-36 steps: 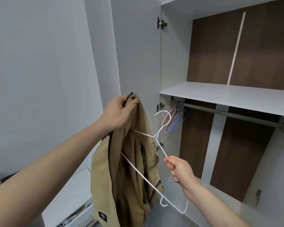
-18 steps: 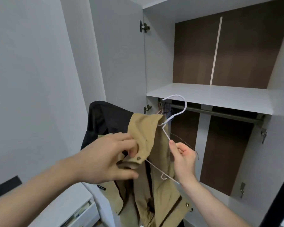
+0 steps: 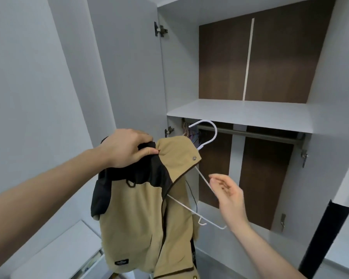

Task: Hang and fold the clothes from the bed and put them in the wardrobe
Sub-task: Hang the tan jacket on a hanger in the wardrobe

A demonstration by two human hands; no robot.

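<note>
Facing wardrobe (image 3: pixel 240 111), upper right. Jacket (image 3: pixel 141 214) at centre, collar clenched in left hand (image 3: pixel 127 148); right hand (image 3: pixel 228 194) released beside white hanger (image 3: pixel 205 184). I'd seat both shoulders squarely before hooking the rail (image 3: pixel 250 133).

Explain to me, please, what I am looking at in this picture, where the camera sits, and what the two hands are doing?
The camera is worn on a person's head and looks forward and down, so both bare arms reach in from the bottom. The left hand grips the collar of a tan and black jacket, holding it up. A white hanger is partly threaded into the jacket; the right hand is open beside its wire, perhaps just touching it. Ahead stands an open wardrobe with a rail, where other hangers already hang at the left end.
</note>
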